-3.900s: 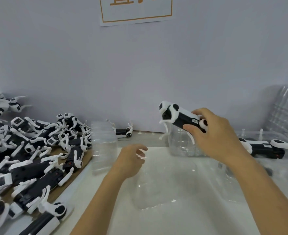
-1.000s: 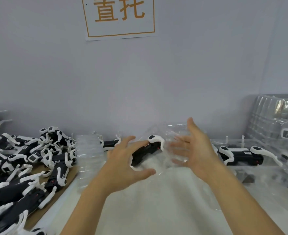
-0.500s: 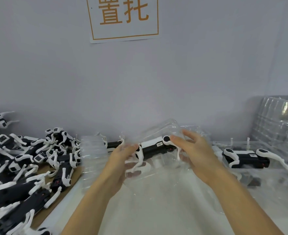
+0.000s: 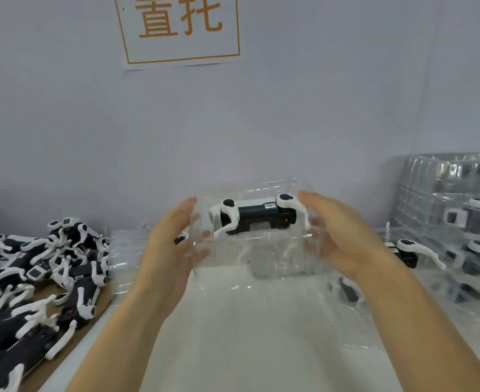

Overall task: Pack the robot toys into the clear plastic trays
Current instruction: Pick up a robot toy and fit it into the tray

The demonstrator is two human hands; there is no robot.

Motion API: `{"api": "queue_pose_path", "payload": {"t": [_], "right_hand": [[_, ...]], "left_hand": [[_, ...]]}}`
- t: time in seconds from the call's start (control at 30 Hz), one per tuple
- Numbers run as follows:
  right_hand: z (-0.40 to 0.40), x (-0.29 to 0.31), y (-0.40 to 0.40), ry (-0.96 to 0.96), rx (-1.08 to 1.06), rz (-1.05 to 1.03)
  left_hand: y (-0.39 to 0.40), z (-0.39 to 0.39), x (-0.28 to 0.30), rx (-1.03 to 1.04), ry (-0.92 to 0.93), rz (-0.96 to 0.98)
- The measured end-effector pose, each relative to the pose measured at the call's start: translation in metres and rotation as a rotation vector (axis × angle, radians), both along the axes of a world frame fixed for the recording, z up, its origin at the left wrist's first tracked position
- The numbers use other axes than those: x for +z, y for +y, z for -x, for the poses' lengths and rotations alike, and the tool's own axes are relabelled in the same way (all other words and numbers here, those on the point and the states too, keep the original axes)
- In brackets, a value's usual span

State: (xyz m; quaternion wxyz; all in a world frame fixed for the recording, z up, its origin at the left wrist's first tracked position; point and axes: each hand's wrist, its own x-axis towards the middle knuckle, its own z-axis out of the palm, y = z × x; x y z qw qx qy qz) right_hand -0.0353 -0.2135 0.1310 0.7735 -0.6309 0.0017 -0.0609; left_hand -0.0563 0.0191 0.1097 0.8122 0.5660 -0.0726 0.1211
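Robot toy (image 4: 257, 215) lies inside clear plastic tray (image 4: 255, 250), long axis left-right, held raised above white table (image 4: 247, 335) at centre. Left hand (image 4: 173, 250) and right hand (image 4: 337, 236) press the tray's two ends, fingers spread and wrapped on the plastic; the toy sits between them, about equally near each. Packed trays stacked (image 4: 453, 222) lie to the right, so probably set down that way. Loose toys (image 4: 41, 267) heaped at left. Tray edges and any lid seam hard to make out; transparent.
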Motion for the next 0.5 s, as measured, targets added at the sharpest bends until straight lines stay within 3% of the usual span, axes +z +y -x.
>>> {"api": "queue_pose_path", "payload": {"t": [0.1, 0.27, 0.4, 0.5], "right_hand": [[0.01, 0.016, -0.024, 0.018, -0.026, -0.026], [0.023, 0.029, -0.069, -0.042, -0.248, 0.015], [0.032, 0.026, -0.086, -0.147, -0.511, 0.429], [0.042, 0.023, -0.096, -0.153, -0.637, 0.534]], "left_hand": [[-0.037, 0.012, 0.009, -0.069, -0.16, -0.119], [-0.111, -0.005, 0.013, -0.023, -0.017, -0.137], [-0.162, -0.015, 0.011, -0.006, 0.036, -0.122], [-0.186, -0.019, 0.008, -0.012, 0.033, -0.173]]}}
